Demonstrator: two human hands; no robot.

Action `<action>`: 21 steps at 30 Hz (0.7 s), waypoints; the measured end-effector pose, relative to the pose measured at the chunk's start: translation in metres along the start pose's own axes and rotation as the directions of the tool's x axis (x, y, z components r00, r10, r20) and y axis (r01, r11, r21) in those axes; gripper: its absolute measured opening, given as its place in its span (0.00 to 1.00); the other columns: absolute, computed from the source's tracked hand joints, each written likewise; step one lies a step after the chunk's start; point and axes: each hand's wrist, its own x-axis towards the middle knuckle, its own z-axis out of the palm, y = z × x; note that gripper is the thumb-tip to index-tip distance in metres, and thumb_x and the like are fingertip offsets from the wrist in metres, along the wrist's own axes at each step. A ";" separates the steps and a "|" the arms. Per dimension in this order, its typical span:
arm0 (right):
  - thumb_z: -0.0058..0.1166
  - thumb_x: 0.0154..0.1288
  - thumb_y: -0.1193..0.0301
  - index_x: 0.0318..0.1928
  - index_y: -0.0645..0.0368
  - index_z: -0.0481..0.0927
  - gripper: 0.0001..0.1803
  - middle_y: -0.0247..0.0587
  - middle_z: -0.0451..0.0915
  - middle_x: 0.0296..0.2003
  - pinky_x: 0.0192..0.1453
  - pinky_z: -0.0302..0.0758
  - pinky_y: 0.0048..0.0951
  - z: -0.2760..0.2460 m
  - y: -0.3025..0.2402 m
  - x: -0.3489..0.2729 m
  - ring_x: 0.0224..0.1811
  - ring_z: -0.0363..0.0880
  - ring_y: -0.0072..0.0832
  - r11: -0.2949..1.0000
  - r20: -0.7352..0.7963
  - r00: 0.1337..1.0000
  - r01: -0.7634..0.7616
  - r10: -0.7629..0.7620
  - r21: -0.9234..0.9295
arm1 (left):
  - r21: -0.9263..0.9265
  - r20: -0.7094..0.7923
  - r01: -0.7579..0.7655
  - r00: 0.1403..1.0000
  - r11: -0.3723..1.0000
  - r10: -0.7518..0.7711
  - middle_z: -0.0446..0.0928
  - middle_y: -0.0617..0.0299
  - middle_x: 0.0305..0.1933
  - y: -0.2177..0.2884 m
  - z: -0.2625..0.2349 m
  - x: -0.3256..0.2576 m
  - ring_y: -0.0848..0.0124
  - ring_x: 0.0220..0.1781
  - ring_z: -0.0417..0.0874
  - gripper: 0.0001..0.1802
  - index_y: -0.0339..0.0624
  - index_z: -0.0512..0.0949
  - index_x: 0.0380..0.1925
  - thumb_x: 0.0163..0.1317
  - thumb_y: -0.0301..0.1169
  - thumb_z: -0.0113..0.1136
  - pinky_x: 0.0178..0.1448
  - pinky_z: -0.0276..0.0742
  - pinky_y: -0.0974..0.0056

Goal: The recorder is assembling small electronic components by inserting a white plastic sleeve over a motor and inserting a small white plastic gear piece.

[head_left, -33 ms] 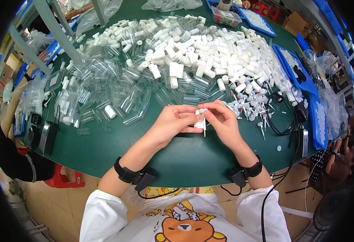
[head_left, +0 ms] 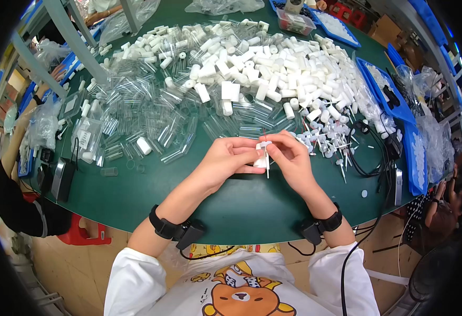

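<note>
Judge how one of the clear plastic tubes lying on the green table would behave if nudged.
The clear plastic tubes look round and thin-walled, so one would probably roll readily on the smooth green table. Being hollow, they likely weigh little. Lying loosely piled, neighbours would probably shift too.

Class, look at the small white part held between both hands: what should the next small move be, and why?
Probably press the white part together: both the left hand and right hand pinch it above the table, its thin stem pointing down.
</note>
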 end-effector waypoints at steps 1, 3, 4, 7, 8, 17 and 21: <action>0.52 0.65 0.77 0.47 0.63 0.79 0.11 0.35 0.73 0.38 0.47 0.72 0.22 0.001 0.000 -0.001 0.40 0.74 0.19 1.000 -0.015 1.000 -0.008 0.008 0.021 | -0.002 -0.001 0.010 1.000 1.000 -0.010 0.78 0.53 0.45 0.000 0.001 0.000 0.71 0.43 0.82 0.18 0.26 0.72 0.50 0.61 0.25 0.58 0.48 0.83 0.67; 0.51 0.65 0.77 0.47 0.64 0.79 0.10 0.34 0.73 0.39 0.46 0.72 0.22 0.004 -0.002 -0.002 0.40 0.74 0.19 0.999 -0.044 0.999 -0.027 0.029 0.046 | -0.007 0.017 0.028 0.999 1.000 -0.028 0.78 0.54 0.44 -0.003 0.002 -0.001 0.71 0.43 0.82 0.18 0.26 0.72 0.50 0.61 0.25 0.57 0.48 0.83 0.67; 0.51 0.65 0.78 0.46 0.64 0.79 0.10 0.34 0.73 0.39 0.46 0.72 0.21 0.007 -0.004 -0.003 0.40 0.74 0.19 0.998 -0.059 0.997 -0.039 0.042 0.052 | -0.009 0.024 0.039 0.999 0.999 -0.038 0.78 0.54 0.44 -0.004 0.001 -0.001 0.71 0.43 0.82 0.18 0.26 0.72 0.50 0.61 0.25 0.57 0.48 0.83 0.67; 0.51 0.65 0.78 0.46 0.65 0.79 0.10 0.34 0.73 0.39 0.46 0.72 0.21 0.009 -0.006 -0.004 0.39 0.75 0.19 0.996 -0.084 0.996 -0.029 0.037 0.084 | -0.022 0.005 0.026 1.000 0.999 -0.026 0.78 0.54 0.43 -0.005 0.003 0.000 0.71 0.43 0.82 0.18 0.26 0.71 0.50 0.62 0.25 0.57 0.48 0.82 0.68; 0.51 0.65 0.78 0.46 0.65 0.79 0.10 0.34 0.72 0.39 0.46 0.72 0.21 0.009 -0.006 -0.004 0.40 0.75 0.19 0.995 -0.089 0.996 -0.018 0.027 0.098 | -0.027 0.006 0.026 1.000 0.999 -0.025 0.78 0.54 0.43 -0.004 0.003 0.000 0.71 0.43 0.82 0.18 0.27 0.72 0.50 0.62 0.25 0.57 0.47 0.82 0.68; 0.52 0.64 0.81 0.46 0.67 0.77 0.10 0.37 0.73 0.40 0.48 0.73 0.22 0.008 -0.006 -0.004 0.41 0.75 0.20 0.983 -0.080 0.997 0.008 0.007 0.182 | 0.045 0.003 -0.040 0.999 0.998 0.040 0.79 0.54 0.42 0.001 0.007 -0.003 0.72 0.42 0.82 0.17 0.28 0.72 0.49 0.62 0.25 0.56 0.46 0.82 0.68; 0.53 0.63 0.81 0.45 0.67 0.77 0.10 0.37 0.72 0.38 0.47 0.72 0.21 0.006 0.000 -0.004 0.40 0.75 0.20 0.988 -0.078 0.997 0.010 0.003 0.157 | 0.049 0.003 -0.061 0.998 0.997 0.061 0.79 0.53 0.42 0.000 0.008 -0.005 0.71 0.41 0.82 0.16 0.28 0.72 0.49 0.62 0.25 0.56 0.45 0.83 0.67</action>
